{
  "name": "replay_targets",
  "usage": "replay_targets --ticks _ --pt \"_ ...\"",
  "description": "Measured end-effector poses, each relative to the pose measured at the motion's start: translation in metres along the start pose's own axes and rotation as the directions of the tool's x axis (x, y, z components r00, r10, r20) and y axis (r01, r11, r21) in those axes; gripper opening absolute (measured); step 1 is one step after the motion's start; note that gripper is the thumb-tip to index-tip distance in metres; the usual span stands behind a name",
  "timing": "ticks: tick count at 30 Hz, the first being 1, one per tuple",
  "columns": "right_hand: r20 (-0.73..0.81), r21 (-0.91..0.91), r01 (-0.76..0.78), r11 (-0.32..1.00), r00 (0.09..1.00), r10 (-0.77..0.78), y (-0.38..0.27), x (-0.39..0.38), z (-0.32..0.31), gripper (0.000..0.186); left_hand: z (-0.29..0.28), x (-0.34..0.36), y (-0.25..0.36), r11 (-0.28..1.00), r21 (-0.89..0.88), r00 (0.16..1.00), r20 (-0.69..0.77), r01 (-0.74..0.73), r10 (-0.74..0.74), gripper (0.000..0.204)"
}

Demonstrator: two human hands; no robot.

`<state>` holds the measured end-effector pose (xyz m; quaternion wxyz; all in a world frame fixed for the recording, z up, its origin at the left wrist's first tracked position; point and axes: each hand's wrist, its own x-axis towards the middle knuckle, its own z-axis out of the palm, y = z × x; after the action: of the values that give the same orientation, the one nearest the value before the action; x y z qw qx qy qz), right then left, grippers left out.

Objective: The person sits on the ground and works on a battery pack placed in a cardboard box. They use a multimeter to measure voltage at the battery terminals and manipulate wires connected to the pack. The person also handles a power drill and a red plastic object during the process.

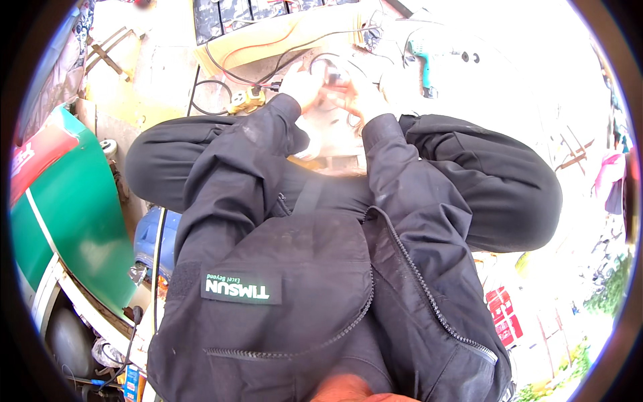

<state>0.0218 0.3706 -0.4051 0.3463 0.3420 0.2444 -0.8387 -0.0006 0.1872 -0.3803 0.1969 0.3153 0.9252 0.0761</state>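
My left hand (301, 86) and my right hand (362, 99) meet in front of my crossed legs, both strongly overexposed. Their fingers come together around something small and partly dark that glare and blur keep me from making out. A thin dark cable (323, 56) loops just beyond the fingertips. Beside my left hand, a black connector (275, 86) ends a lead, and a yellow-and-black device (246, 100) lies on the floor. Red and black wires (258, 50) run from there toward a row of dark, battery-like blocks (248, 12) at the top.
A tan cardboard edge (281, 47) fronts the blocks. A teal power drill (425, 65) lies to the right. Left of my knee stands a curved green panel (74, 208), with a blue object (153, 234) near it. A red printed package (504, 315) lies at lower right, below pink cloth (608, 181).
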Motion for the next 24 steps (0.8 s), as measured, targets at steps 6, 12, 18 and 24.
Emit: replay_targets --ticks 6,12,18,24 --pt "-0.256 -0.447 -0.007 0.895 0.959 -0.121 0.021 -0.003 -0.023 0.027 0.015 0.008 -0.007 0.948 -0.256 0.979 0.117 0.19 -0.165 0.041" --pt "-0.036 -0.363 0.28 0.889 0.949 -0.314 0.057 0.041 -0.066 0.038 0.001 0.025 -0.009 0.913 -0.376 0.983 0.152 0.157 -0.107 0.061" --pt "0.197 -0.197 0.433 0.88 0.896 -0.397 0.073 0.072 -0.084 0.053 0.017 0.042 -0.028 0.749 -0.552 0.895 0.43 0.366 -0.121 0.059" --pt "0.114 -0.523 0.295 0.8 0.954 -0.277 0.051 0.035 -0.043 0.041 -0.007 0.038 -0.021 0.786 -0.538 0.916 0.392 0.305 -0.087 0.055"
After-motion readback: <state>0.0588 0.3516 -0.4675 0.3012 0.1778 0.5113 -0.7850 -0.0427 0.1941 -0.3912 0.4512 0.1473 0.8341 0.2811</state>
